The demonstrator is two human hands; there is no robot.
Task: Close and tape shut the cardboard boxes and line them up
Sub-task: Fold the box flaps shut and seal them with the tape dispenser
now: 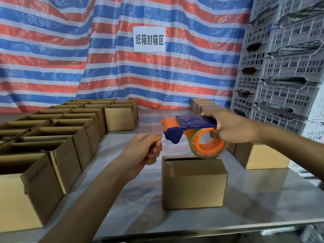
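A small cardboard box [193, 184] stands in the middle of the steel table [263, 199], its top flaps folded down. Just above it my right hand [231, 128] grips a blue and orange tape dispenser [189, 132] holding a clear tape roll [208, 145], which hangs over the box's back edge. My left hand [146, 149] is curled just left of the dispenser's nose, thumb and forefinger pinching the clear tape end [162, 137].
Several open cardboard boxes [57, 137] stand in rows on the left. Closed boxes sit at the right [261, 155] and back right [204, 105]. Grey plastic crates [280, 67] are stacked at the right. A striped tarp with a paper sign [149, 39] hangs behind.
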